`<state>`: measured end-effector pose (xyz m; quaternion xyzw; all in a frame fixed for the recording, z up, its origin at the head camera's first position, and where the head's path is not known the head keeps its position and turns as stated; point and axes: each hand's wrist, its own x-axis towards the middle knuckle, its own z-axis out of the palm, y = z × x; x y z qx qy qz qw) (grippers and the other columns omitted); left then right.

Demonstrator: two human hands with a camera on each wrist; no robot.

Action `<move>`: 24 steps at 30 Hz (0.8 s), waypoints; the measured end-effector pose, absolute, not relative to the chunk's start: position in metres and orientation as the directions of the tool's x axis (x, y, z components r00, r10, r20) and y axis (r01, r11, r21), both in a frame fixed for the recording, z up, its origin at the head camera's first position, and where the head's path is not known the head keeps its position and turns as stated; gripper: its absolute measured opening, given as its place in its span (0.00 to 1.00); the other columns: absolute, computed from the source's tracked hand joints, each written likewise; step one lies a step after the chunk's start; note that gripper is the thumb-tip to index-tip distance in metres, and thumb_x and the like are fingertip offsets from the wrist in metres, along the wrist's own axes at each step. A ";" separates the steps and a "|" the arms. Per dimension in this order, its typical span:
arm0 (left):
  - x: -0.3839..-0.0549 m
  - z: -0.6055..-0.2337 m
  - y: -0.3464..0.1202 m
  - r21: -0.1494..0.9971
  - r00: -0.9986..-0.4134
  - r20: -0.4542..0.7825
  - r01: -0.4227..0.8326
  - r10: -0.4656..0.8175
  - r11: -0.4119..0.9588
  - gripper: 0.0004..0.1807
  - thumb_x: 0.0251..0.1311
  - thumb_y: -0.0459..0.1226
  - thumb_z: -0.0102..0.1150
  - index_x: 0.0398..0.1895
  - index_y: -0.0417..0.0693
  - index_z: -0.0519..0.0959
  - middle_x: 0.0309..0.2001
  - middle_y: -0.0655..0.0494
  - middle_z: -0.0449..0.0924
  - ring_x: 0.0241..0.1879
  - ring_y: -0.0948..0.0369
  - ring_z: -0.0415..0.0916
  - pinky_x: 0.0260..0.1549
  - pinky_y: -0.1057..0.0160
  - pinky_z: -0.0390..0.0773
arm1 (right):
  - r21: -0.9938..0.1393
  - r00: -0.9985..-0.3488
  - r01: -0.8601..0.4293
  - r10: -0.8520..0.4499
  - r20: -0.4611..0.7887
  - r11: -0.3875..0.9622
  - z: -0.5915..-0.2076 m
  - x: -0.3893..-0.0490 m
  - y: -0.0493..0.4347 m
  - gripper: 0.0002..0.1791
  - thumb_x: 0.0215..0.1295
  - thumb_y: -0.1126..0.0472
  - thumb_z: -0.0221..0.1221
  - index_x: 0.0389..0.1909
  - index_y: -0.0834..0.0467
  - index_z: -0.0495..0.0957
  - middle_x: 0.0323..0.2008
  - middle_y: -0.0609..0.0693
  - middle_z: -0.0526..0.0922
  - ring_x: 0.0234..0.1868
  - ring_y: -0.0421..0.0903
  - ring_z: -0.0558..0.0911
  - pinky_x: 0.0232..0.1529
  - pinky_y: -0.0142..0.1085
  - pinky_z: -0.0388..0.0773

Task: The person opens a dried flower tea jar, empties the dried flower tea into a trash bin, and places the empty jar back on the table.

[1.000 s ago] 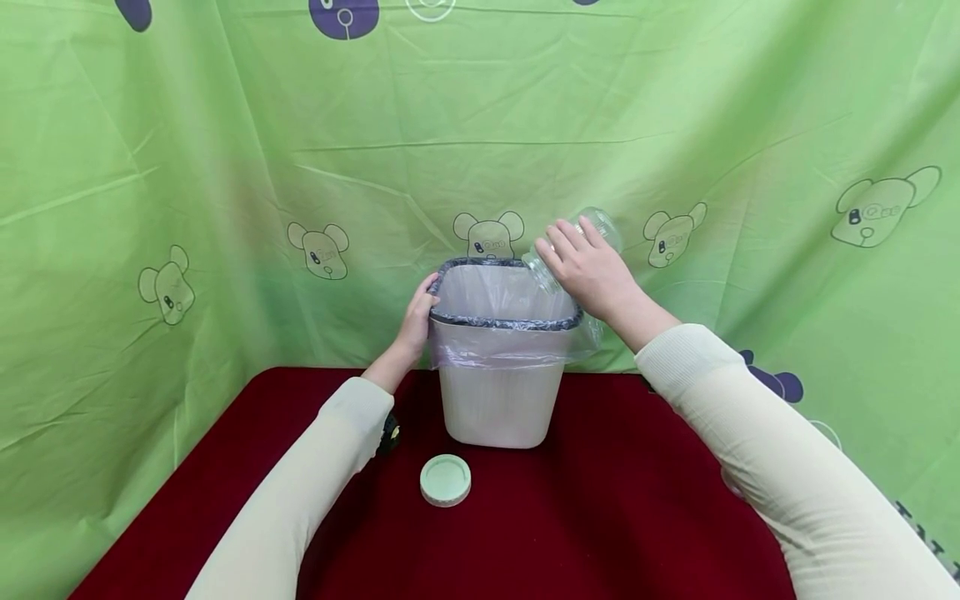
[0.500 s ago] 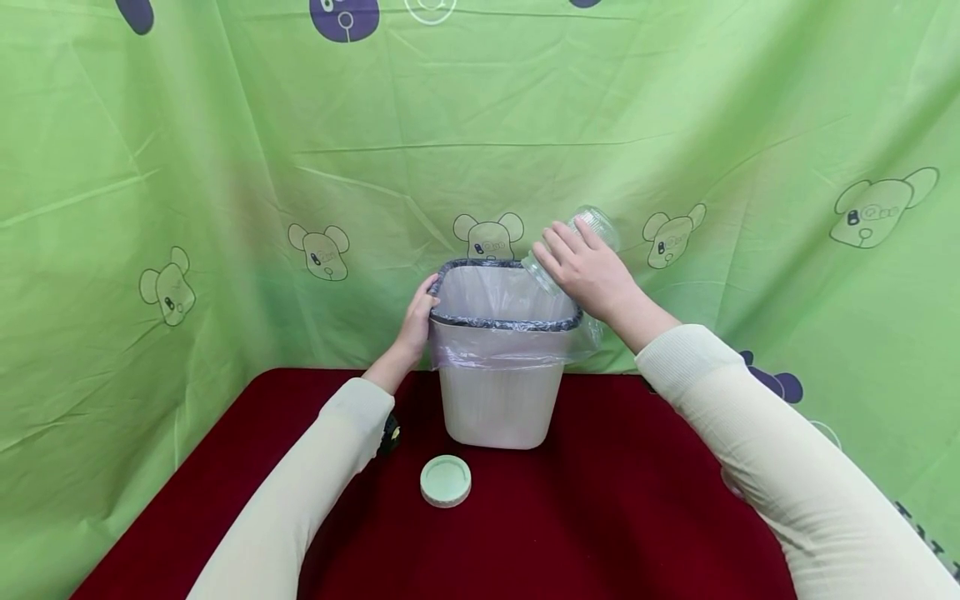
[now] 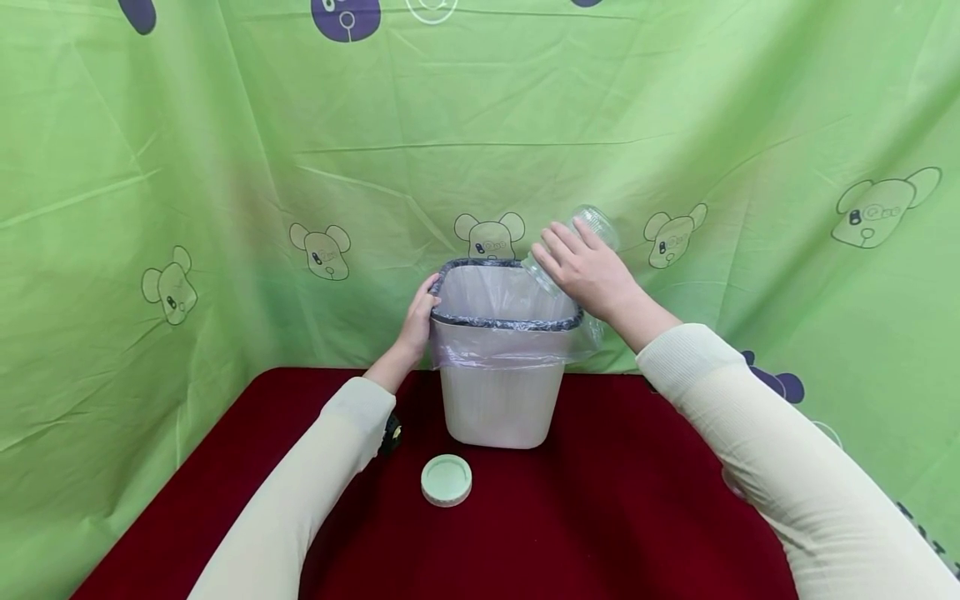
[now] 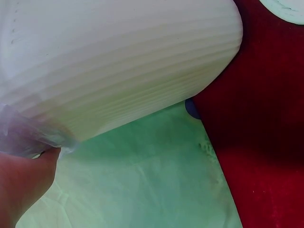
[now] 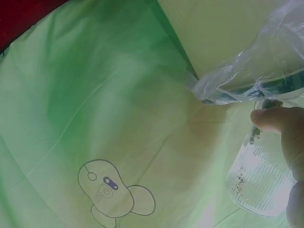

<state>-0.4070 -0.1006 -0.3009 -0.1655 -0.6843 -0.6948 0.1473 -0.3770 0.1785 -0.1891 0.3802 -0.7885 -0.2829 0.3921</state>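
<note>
A cream trash bin [image 3: 498, 404] stands upright on the red cloth, lined with a thin clear bag [image 3: 498, 348] folded over its dark rim. My left hand [image 3: 415, 325] grips the bin's left rim through the bag, thumb on the near side; its other fingers are partly hidden. Above the right side of the opening, my right hand [image 3: 588, 273] holds a clear ribbed glass jar [image 3: 602, 225]. The jar is tilted with its mouth down toward the bin's inside. In the right wrist view, small dark specks cling inside the jar [image 5: 259, 185].
A pale green round lid [image 3: 446, 481] lies on the red cloth [image 3: 570, 533] in front of the bin. Something small and dark [image 3: 391, 433] shows beside the left sleeve. Close behind the bin hangs a green curtain [image 3: 420, 108] with bear drawings.
</note>
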 end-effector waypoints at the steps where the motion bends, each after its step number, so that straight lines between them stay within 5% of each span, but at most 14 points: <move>1: -0.407 -0.301 -0.101 0.902 -0.902 0.432 0.432 0.021 -0.021 0.38 0.56 0.39 0.38 0.75 0.42 0.54 0.74 0.43 0.52 0.71 0.49 0.50 0.67 0.50 0.49 | 0.747 -0.398 -0.376 -0.824 0.404 0.548 -0.189 -0.377 0.178 0.31 0.56 0.77 0.56 0.63 0.66 0.65 0.62 0.66 0.69 0.66 0.62 0.64 0.68 0.55 0.53; 24: -0.408 -0.301 -0.101 0.897 -0.896 0.442 0.441 0.032 -0.022 0.39 0.55 0.40 0.38 0.75 0.42 0.54 0.73 0.42 0.52 0.69 0.48 0.52 0.66 0.49 0.50 | 0.822 -0.356 -0.334 -0.870 0.342 0.460 -0.186 -0.379 0.174 0.31 0.57 0.77 0.58 0.64 0.64 0.66 0.63 0.64 0.69 0.66 0.61 0.65 0.69 0.53 0.51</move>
